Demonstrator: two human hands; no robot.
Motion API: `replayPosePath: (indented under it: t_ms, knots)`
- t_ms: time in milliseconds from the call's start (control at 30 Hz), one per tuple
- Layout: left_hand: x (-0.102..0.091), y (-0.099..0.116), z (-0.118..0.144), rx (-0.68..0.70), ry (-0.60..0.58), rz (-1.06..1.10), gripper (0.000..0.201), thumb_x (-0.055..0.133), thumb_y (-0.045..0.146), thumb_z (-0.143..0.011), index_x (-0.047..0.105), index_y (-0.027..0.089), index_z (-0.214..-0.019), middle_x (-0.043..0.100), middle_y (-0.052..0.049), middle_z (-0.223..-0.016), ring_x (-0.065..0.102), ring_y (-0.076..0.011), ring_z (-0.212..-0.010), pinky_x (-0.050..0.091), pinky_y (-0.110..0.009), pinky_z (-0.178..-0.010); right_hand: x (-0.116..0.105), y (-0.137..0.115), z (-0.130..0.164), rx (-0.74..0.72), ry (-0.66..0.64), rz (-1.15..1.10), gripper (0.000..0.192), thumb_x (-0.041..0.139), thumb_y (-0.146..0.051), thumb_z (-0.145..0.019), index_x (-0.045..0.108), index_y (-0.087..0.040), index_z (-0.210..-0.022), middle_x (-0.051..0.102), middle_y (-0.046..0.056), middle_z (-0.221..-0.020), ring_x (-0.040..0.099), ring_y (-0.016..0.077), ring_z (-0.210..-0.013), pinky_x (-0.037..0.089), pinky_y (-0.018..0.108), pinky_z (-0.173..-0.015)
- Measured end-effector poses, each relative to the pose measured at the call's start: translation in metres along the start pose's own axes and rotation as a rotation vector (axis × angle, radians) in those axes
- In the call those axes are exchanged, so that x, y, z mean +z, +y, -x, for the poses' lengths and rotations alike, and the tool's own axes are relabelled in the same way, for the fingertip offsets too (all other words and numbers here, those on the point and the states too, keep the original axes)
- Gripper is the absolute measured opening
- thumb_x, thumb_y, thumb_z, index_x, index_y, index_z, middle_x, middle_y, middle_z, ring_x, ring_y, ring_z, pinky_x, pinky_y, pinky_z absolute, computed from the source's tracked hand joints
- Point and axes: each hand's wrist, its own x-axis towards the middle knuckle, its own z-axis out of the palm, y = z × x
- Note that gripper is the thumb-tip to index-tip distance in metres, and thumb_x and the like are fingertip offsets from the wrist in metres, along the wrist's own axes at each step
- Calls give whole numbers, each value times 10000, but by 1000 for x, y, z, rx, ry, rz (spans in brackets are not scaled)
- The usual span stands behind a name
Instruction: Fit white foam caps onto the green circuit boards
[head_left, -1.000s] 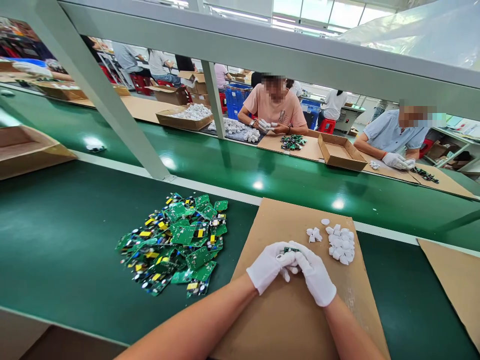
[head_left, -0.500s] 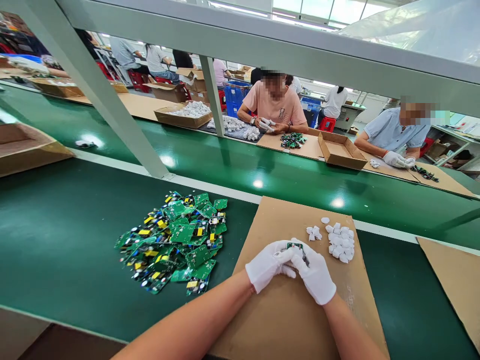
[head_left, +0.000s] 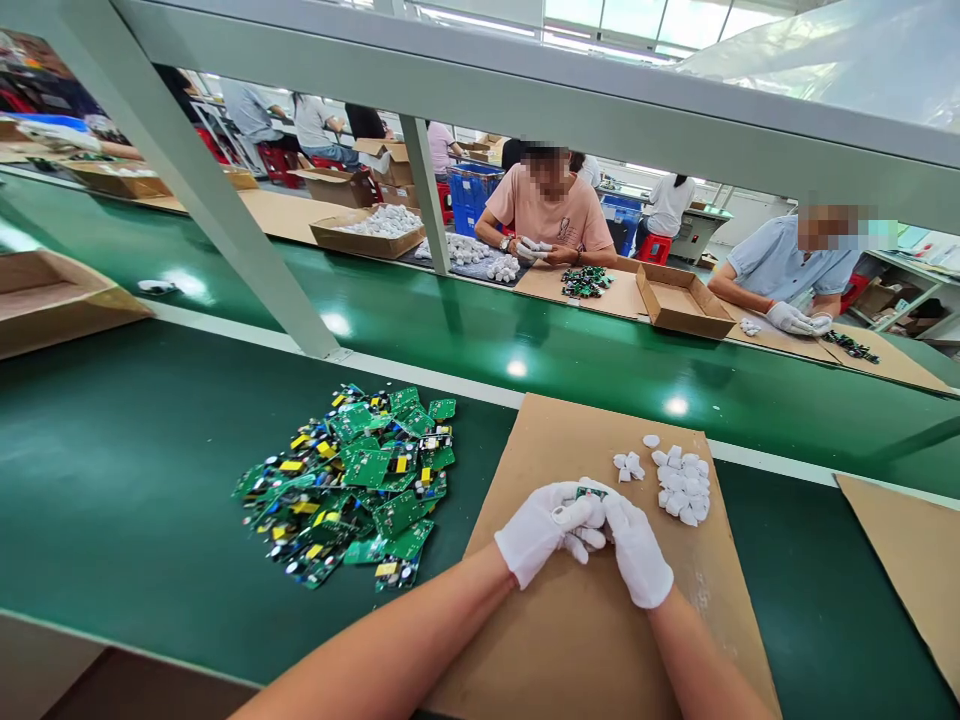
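Bright overhead light, belt (head_left: 525, 340) glare, edges seemingly warped

Two white-gloved hands: left hand (head_left: 541, 532), right hand (head_left: 634, 548). One small green circuit board (head_left: 589, 493) between them. One heap of green circuit boards (head_left: 352, 483), too many to count. One pile of small white plastic caps (head_left: 679, 484), uncountable. Two brown cardboard sheets (head_left: 570, 640) nearby.

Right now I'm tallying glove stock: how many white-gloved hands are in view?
6. The wearer's left hand and right hand meet over the cardboard sheet; two on the person in pink; two on the person in blue. Others farther back may be hidden.
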Motion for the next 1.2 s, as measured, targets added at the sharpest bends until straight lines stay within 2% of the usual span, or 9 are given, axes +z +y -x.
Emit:
replayPosePath:
  t_ms: [67,133,267,400,567,767,900,1033,1200]
  knots:
    - [1,0,0,-14,12,31,305,645,409,-717,581,122,-800,605,-62,-715,574,-120,-582,468,-209,-490,0,-1,0,20,-5,25,480,421,-515,-864,550,-202,-1204,652,66,-1101,568,239,-1053,442,378,-930]
    - [2,1,0,-38,-28,130,329,652,429,-708,579,130,-824,604,-57,-726,579,-121,-612,481,-233,-557,-1,-2,0,49,27,90,464,487,-501,-838,552,-209,-1193,655,60,-1092,567,241,-1052,441,375,-930]
    - [2,3,2,-57,-76,299,370,648,475,-700,573,143,-844,585,-54,-781,599,-152,-720,471,-268,-647,-6,-3,0,43,20,73,430,434,-500,-866,592,-198,-1127,658,57,-1081,568,237,-1047,426,391,-950]
    - [6,7,4,-37,-76,182,282,672,369,-714,587,131,-838,563,-40,-755,562,-124,-693,449,-264,-664,-5,-1,0,-4,14,80,446,437,-501,-863,575,-202,-1163,607,68,-1185,507,246,-1142,361,411,-1012]
    - [6,6,4,-12,-67,150,345,651,401,-722,594,141,-942,588,-69,-845,574,-160,-768,467,-347,-748,-2,-3,-1,14,62,177,433,528,-452,-826,561,-219,-1189,637,70,-1133,541,252,-1097,372,424,-995]
    - [2,3,3,-12,-79,121,356,633,430,-734,591,134,-929,576,-52,-761,572,-127,-671,468,-270,-639,-6,-3,-2,2,-41,-45,447,436,-510,-861,599,-204,-1144,615,59,-1175,507,237,-1146,372,395,-1005]
    - [3,2,2,16,-52,26,389,677,432,-689,585,145,-934,599,-58,-776,593,-145,-684,488,-268,-617,-4,-3,-2,26,23,35,450,445,-494,-863,583,-204,-1177,621,65,-1165,533,240,-1105,362,402,-1009]
    - [5,1,2,74,-8,-49,411,711,408,-657,584,135,-937,606,-49,-710,579,-130,-608,483,-235,-544,-2,-4,-3,3,15,86,456,420,-510,-865,615,-196,-1132,653,63,-1102,569,242,-1039,366,410,-1002]
    - [3,7,4,-26,-71,33,462,695,412,-680,570,166,-1051,627,-112,-960,638,-182,-762,501,-259,-621,-4,0,-3,12,14,-21,486,433,-534,-852,606,-187,-1146,626,74,-1162,537,242,-1109,376,405,-1002]
